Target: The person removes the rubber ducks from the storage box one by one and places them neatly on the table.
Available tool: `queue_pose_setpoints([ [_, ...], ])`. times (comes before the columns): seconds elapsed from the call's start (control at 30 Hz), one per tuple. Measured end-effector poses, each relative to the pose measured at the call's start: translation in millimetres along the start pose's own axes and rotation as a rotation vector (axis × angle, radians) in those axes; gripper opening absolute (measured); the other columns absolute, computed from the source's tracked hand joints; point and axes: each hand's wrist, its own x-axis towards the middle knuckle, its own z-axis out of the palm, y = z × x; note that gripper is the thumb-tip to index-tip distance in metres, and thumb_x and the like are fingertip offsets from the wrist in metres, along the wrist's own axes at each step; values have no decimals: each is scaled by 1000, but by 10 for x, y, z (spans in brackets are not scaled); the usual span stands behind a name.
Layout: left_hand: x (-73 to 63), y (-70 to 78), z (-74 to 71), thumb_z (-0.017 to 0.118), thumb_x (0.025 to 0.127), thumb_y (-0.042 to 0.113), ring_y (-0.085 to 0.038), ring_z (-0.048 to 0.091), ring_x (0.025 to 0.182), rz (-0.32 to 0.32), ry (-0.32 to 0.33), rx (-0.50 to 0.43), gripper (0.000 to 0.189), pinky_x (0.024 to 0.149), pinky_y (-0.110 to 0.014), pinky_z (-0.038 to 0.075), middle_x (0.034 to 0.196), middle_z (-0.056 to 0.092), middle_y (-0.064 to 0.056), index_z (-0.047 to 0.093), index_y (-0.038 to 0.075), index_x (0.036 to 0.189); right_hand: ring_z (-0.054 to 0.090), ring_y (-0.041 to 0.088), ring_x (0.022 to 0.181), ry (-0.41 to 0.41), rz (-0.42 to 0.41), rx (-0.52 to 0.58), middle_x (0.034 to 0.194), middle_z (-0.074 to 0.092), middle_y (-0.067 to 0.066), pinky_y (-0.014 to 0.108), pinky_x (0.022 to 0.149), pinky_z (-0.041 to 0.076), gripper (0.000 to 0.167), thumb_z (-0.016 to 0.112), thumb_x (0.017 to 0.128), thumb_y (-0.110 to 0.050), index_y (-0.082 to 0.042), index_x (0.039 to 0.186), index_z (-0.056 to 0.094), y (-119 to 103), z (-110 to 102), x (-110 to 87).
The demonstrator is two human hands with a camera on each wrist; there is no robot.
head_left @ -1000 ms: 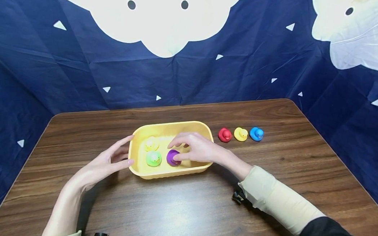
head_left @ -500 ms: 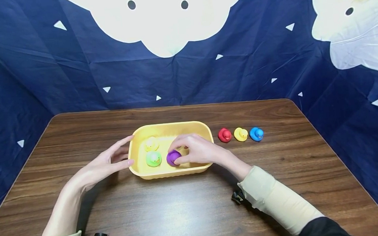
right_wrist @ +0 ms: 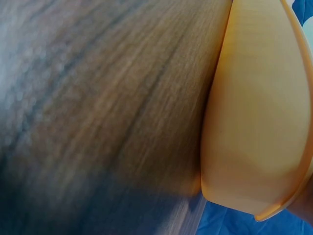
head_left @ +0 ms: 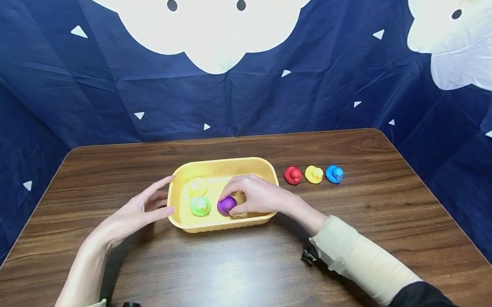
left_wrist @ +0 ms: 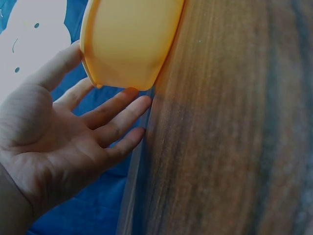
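A pale yellow plastic bin [head_left: 229, 224] stands on the table, its side wall [left_wrist: 132, 44] filling the top of the left wrist view. My left hand [head_left: 137, 212] rests against the bin's left end, fingers extended and thumb at the rim. My right hand [head_left: 257, 193] reaches over the right side into the bin. Its thumb and forefinger pinch a purple rubber duck [head_left: 227, 204] on the bin's floor. Left of that duck are a green duck [head_left: 200, 206] and a light yellow duck [head_left: 197, 187]. In the right wrist view the bin wall [right_wrist: 254, 107] hides nearly all of the right hand.
Right of the bin, a red duck [head_left: 293, 175], a yellow duck [head_left: 313, 174] and a blue duck [head_left: 334, 174] stand in a row on the wooden table [head_left: 236, 271]. Behind the table hangs a dark blue cloth [head_left: 162, 97] with white clouds and triangles.
The right thumb has shifted off the purple duck's head to its near right side, and the forefinger has come down at its far side. The left hand and bin look unmoved.
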Motion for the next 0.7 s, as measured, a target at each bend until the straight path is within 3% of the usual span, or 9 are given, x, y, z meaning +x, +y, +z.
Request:
queue_pose_setpoints([
  [0.13, 2, 3, 0, 64, 103, 34, -41, 40, 149, 2, -1, -2, 81, 113, -57, 40, 163, 37, -22, 14, 28, 166, 64, 6, 101, -6, 6, -6, 109, 75, -8, 36, 91, 55, 28, 87, 82, -21, -22, 109, 79, 8, 2, -1],
  [0.37, -3, 10, 1, 64, 103, 34, -41, 39, 150, 8, -3, -5, 81, 112, -56, 40, 163, 37, -22, 14, 29, 166, 67, 13, 102, -18, 37, -25, 113, 74, -6, 32, 91, 54, 35, 87, 82, -22, -22, 116, 77, 3, -5, -7],
  [0.7, -5, 12, -8, 64, 103, 34, -41, 40, 149, 10, -2, 1, 80, 111, -51, 43, 163, 38, -21, 15, 28, 166, 68, 14, 99, -23, 42, -2, 108, 74, -7, 33, 90, 54, 30, 86, 83, -22, -22, 111, 78, -1, -9, 0],
])
